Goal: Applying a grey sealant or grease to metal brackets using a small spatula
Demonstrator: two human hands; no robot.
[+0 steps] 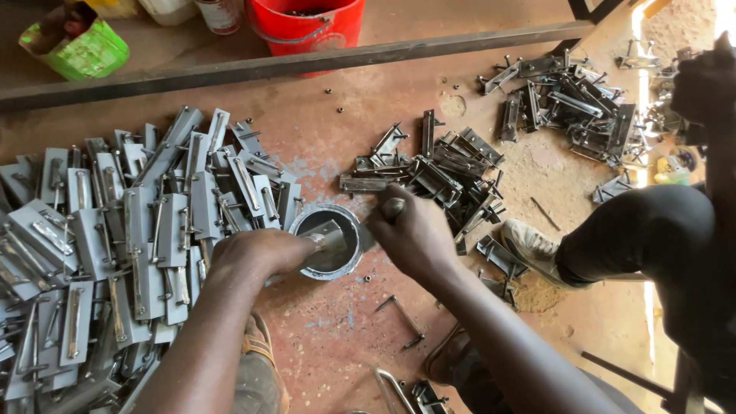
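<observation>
My left hand (257, 254) grips a grey metal latch piece (328, 236) and holds it over the mouth of a short steel ring (331, 240) standing on the rusty floor. My right hand (412, 232) is closed around a tool handle (392, 207) just to the right of the ring, its tip pointing up and away. A big heap of finished grey latch plates (123, 245) lies left of my left hand. A darker pile of unworked latch parts (437, 172) sits right behind my right hand.
Another heap of metal parts (571, 100) lies at the back right. A person's bent leg in dark trousers (652, 230) and shoe (529, 245) rest to the right. A red bucket (307, 23), a green bag (77, 46) and a long steel bar (307, 61) line the back. Loose bolts (399, 310) lie near me.
</observation>
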